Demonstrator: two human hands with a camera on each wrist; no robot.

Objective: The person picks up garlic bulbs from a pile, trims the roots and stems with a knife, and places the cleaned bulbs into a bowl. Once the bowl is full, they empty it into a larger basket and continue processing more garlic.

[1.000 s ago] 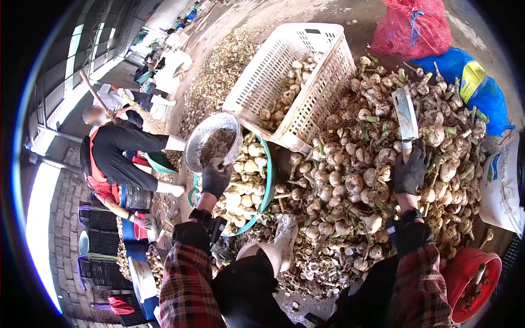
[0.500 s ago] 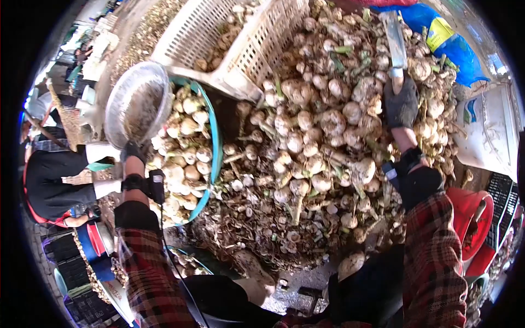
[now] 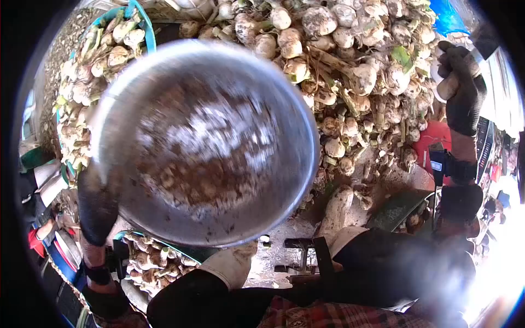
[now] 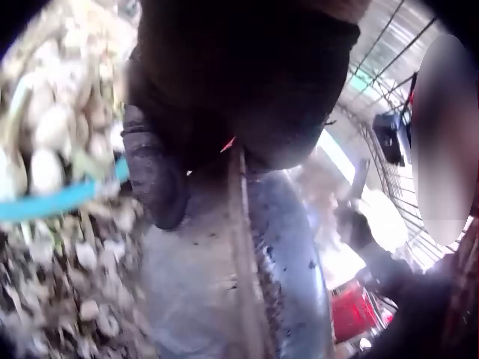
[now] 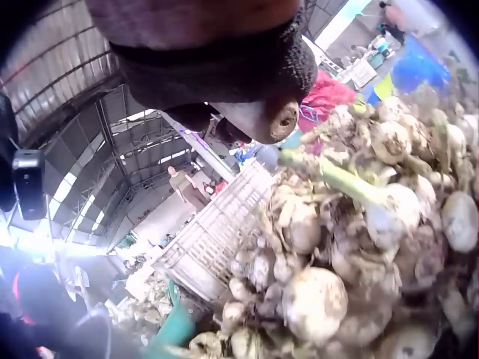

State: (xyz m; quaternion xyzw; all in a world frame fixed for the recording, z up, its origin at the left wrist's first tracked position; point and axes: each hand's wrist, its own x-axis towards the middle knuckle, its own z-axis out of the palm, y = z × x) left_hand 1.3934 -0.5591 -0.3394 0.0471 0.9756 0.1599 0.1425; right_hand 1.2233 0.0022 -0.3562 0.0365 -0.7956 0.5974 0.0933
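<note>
My left hand (image 3: pixel 98 202), in a dark glove, grips the left rim of a large metal bowl (image 3: pixel 219 227), tilted towards me, with blurred brown and white bits inside. The left wrist view shows the gloved fingers (image 4: pixel 157 176) over the rim of the bowl (image 4: pixel 202 292). At the upper right, my gloved right hand (image 3: pixel 465 93) holds a knife by its wooden handle (image 3: pixel 447 86), the blade (image 3: pixel 484 39) partly in shadow. In the right wrist view the handle's end (image 5: pixel 283 121) sticks out below the hand (image 5: pixel 217 78), above heaped garlic bulbs (image 5: pixel 314 303).
Heaped garlic (image 3: pixel 363 79) spreads beyond the bowl. A teal-rimmed basket of bulbs (image 3: pixel 149 27) is at the upper left, and another container of bulbs (image 3: pixel 147 265) lies below the bowl. A red container (image 3: pixel 432 139) sits near my right wrist. The right wrist view shows a white crate (image 5: pixel 213 243).
My left hand has brought the bowl from beside the crate towards me, over the area before my legs. The right hand, still holding the knife, has moved off the heap to the right.
</note>
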